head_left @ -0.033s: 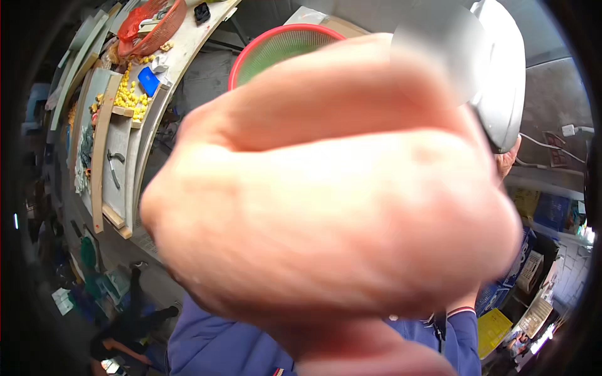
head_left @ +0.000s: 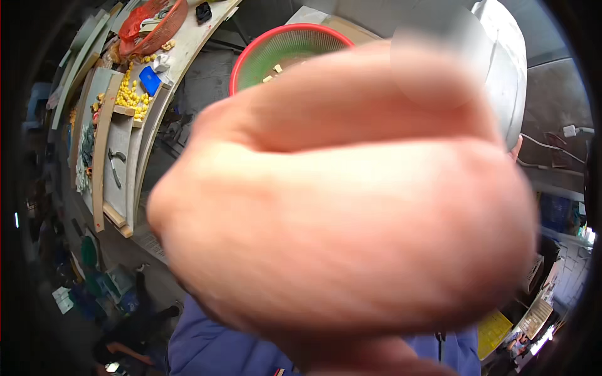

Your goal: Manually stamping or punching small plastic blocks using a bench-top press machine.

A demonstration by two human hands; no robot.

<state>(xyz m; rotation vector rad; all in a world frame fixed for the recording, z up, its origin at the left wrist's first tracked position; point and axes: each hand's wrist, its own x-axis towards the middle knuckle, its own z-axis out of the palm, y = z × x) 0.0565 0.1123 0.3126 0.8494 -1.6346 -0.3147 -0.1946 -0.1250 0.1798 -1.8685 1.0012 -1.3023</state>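
Note:
My left hand [head_left: 351, 232] fills the middle of the view, very close and blurred. Its fingers are curled in, and the thumb side lies along the top; whatever it may hold is hidden. At the upper right stands a white rounded object [head_left: 509, 69], its kind unclear, with a grey blurred patch over its left part. Fingertips of my right hand [head_left: 517, 149] show at its lower edge, the rest being covered. Behind my left hand, a red-rimmed green basket [head_left: 251, 59] contains a few pale pieces.
Along the left runs a workbench [head_left: 207, 25] bearing small yellow pieces [head_left: 130, 97], a blue box [head_left: 149, 81], pliers [head_left: 115, 166] and an orange-red basket [head_left: 166, 34]. A yellow crate [head_left: 495, 332] is at the lower right. Another person's arm [head_left: 128, 352] shows at lower left.
My left hand has shifted slightly right and down, uncovering more of the green basket and its pale pieces. Less of my right hand shows, and its sleeve cuff is now hidden.

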